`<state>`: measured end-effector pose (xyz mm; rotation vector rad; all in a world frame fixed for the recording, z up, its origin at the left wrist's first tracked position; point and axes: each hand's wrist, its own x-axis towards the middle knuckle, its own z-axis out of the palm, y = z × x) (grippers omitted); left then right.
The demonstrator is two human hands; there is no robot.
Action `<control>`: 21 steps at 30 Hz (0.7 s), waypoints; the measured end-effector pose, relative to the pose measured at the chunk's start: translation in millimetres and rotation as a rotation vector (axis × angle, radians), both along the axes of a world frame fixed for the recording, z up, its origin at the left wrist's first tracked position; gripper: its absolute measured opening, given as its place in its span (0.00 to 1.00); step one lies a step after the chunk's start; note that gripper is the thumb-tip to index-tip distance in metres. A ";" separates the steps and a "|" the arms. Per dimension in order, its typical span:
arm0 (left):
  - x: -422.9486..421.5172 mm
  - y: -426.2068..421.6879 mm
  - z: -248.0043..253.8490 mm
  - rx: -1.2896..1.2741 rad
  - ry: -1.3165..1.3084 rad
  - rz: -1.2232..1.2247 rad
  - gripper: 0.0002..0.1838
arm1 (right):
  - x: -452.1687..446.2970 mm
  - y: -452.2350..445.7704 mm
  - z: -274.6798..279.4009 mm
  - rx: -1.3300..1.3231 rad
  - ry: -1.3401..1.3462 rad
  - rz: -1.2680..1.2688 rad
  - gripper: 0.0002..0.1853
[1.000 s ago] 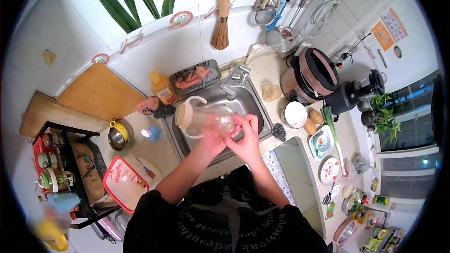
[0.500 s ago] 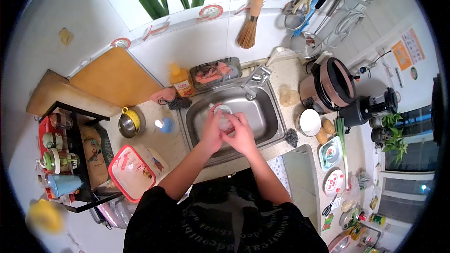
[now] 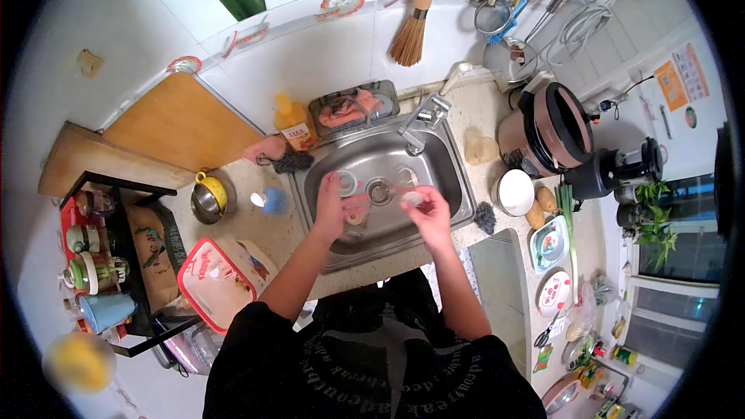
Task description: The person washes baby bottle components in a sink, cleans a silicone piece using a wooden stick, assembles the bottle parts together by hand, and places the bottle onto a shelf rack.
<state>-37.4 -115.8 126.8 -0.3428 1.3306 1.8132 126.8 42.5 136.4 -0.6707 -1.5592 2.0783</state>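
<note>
Over the left half of the sink (image 3: 369, 240), my left hand (image 3: 332, 209) is curled at a clear container with a pale rim (image 3: 347, 182); the rim shows between thumb and fingers, and the body is hard to make out. A small pale ring-like part shows just below those fingers. My right hand (image 3: 431, 219), over the sink's right side, pinches a small whitish piece (image 3: 411, 199). The hands are apart, with the drain (image 3: 379, 192) visible between them. Near the right fingertips is a clear round piece (image 3: 405, 177).
The faucet (image 3: 423, 120) stands behind the sink. An orange bottle (image 3: 293, 120), a wire basket (image 3: 353, 110), a dark scrubber (image 3: 485, 218) and a small blue bottle (image 3: 269, 200) surround it. To the right are a white bowl (image 3: 514, 192), potatoes (image 3: 545, 199) and a rice cooker (image 3: 547, 128).
The large clear container held in both hands over the sink is now lower. My hands have separated, the left moving left and the right moving right with a small whitish piece. The view has shifted.
</note>
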 end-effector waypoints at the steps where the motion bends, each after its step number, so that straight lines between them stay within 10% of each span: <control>1: -7.6 -3.4 -25.3 0.044 -0.072 0.023 0.24 | 7.5 8.4 -7.7 -0.008 -0.022 -0.038 0.18; 6: -21.6 -7.0 -121.6 -0.058 -0.156 -0.112 0.16 | 38.2 32.0 6.2 0.002 -0.041 -0.146 0.17; 15: 9.9 54.6 -213.7 -0.866 0.934 -0.903 0.37 | 73.1 37.0 14.5 -0.039 -0.076 -0.137 0.17; 21: 23.2 105.0 -294.7 -0.906 1.356 -1.091 0.28 | 101.3 43.1 -3.9 -0.068 -0.081 -0.208 0.20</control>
